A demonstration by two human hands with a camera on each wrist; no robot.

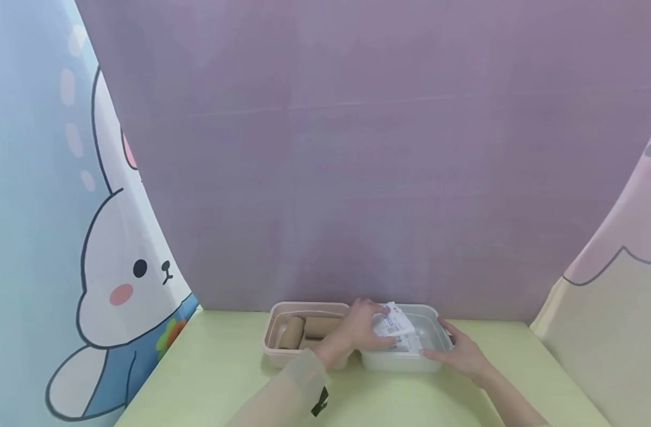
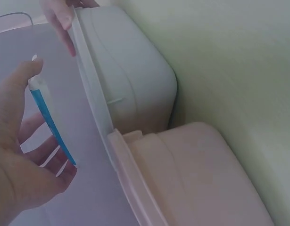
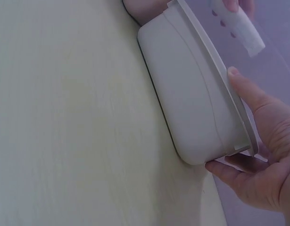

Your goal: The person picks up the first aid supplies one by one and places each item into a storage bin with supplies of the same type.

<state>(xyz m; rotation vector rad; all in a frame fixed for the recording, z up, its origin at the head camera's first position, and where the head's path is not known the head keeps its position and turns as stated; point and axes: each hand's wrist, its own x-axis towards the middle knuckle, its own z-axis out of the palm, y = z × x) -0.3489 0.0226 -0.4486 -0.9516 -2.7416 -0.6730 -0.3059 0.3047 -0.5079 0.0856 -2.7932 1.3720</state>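
Observation:
My left hand [image 1: 360, 327] pinches a white packet with blue print [image 1: 393, 323] between thumb and fingers. It is over the white plastic bin [image 1: 402, 363]. Edge-on in the left wrist view, the packet [image 2: 51, 123] is slim with a blue side, thumb at one end and fingertips at the other. My right hand [image 1: 464, 354] grips the bin's right end. Thumb on the rim, its fingers reach around the end wall of the bin [image 3: 187, 89] in the right wrist view. More printed white wrapping [image 1: 409, 343] shows just below the packet.
Left of the white bin stands a pink plastic bin [image 1: 283, 357] holding several brown cardboard tubes [image 1: 292, 333]. Both bins are on a pale green table [image 1: 219, 367], close to a purple curtain [image 1: 357, 178]. Cartoon-printed cloth [image 1: 117, 284] hangs at the left side.

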